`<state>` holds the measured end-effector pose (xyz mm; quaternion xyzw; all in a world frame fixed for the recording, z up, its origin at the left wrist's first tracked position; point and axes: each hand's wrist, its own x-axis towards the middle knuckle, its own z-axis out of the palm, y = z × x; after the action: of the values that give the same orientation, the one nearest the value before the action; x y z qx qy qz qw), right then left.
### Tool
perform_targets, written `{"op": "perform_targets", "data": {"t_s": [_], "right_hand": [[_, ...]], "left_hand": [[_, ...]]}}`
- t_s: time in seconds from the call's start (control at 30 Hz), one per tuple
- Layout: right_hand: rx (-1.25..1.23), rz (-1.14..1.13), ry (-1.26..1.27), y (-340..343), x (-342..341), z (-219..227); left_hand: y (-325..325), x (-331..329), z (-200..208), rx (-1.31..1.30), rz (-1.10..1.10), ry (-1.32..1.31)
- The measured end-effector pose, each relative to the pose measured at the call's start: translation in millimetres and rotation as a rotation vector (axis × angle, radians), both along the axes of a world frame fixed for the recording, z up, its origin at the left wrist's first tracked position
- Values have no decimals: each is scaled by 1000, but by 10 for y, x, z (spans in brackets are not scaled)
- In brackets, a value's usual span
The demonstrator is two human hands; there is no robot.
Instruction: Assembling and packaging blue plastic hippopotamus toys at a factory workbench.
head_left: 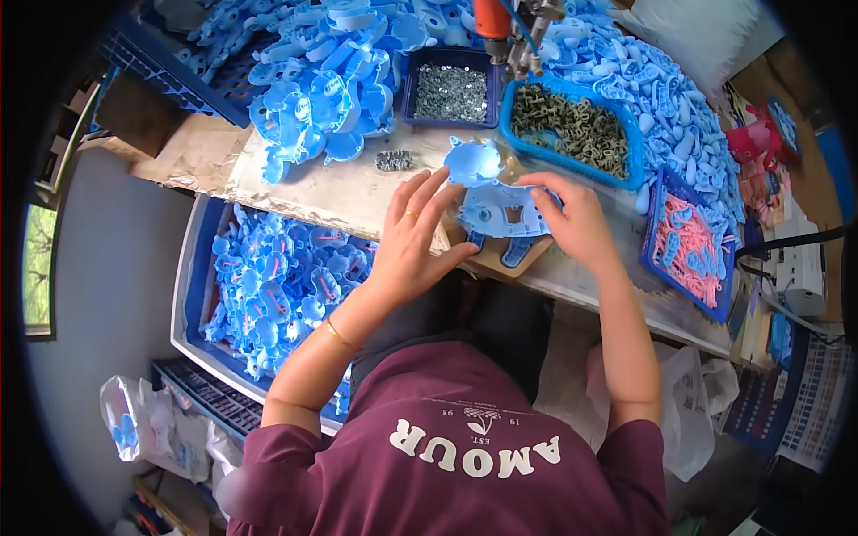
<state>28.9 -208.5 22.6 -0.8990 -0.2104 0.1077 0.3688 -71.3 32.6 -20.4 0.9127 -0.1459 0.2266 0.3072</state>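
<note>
A light-blue plastic toy shell (502, 210), with a round cupped head part (474, 163) at its upper end, rests on a small wooden block (487, 257) at the table's front edge. My right hand (570, 216) grips the shell's right edge between thumb and fingers. Spread fingers and an outstretched thumb show on my left hand (413, 230), which is at the shell's left side, its tips close to the head part and the block. Two dark-blue strips (517, 251) stick out below the shell.
Behind are a dark tray of small metal pieces (450, 93) and a blue basket of metal hooks or springs (572, 129). Heaped blue parts (326, 98) flank them. A basket of pink parts (686, 241) stands right; a bin of blue parts (277, 277) sits lower left. A tool (518, 36) hangs overhead.
</note>
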Motion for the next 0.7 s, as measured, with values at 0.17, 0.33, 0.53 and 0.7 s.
{"op": "perform_targets", "data": {"t_s": [0.17,0.33,0.53,0.7], "right_hand": [[-92,37,-648,-86,-95,-198],[-43,178,-461,-158,-244,-61],[-175,224,-486,-208,-262,-149],[-126,203,-463,-188,-323,-197]], "left_hand": [[-112,95,-140,2,-44,37],[-127,215,-163,4,-79,50],[-186,277,-154,32,-108,108],[-210,301,-142,34,-108,160]]}}
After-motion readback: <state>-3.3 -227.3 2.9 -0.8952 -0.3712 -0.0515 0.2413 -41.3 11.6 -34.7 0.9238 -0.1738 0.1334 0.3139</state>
